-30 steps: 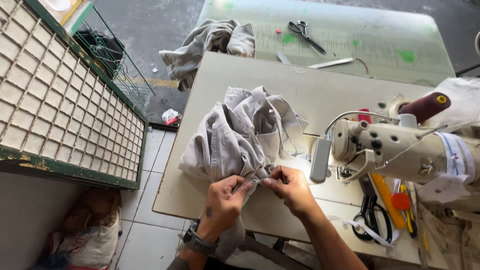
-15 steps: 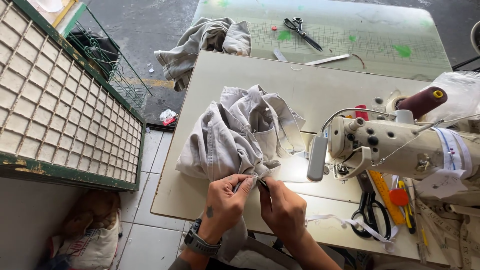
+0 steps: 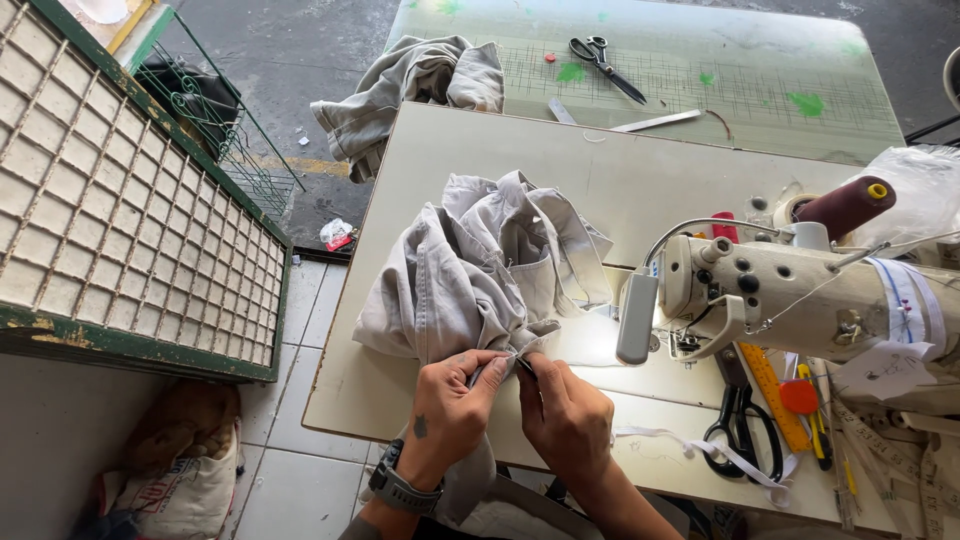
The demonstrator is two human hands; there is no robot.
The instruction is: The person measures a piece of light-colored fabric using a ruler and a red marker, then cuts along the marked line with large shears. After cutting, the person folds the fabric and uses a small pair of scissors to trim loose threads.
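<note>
- Two hands work at the near edge of the sewing table (image 3: 420,180), just left of the sewing machine (image 3: 800,295), which serves as the landmark.
- Left hand (image 3: 450,410), with a wristwatch (image 3: 400,490) on its wrist, is closed in a pinch on a fold of the grey garment (image 3: 480,270), thumb and fingers pressing the cloth.
- Right hand (image 3: 565,415) sits touching the left one, fingers curled shut on the same fold; a small dark tool seems to be between its fingertips, too small to identify.
- Most of the grey garment is bunched in a heap on the table, left of the machine's head, with one end hanging over the near edge under the hands.
- Black scissors (image 3: 740,435) lie in front of the machine, beside a yellow ruler (image 3: 775,395) and a white tape strip (image 3: 700,455).
- Behind the machine stands a maroon thread cone (image 3: 845,208).
- Far beyond the machine, on a green-marked cutting table (image 3: 700,90), lie another pair of scissors (image 3: 605,62) and a second grey garment (image 3: 410,85) draped over its left end.
</note>
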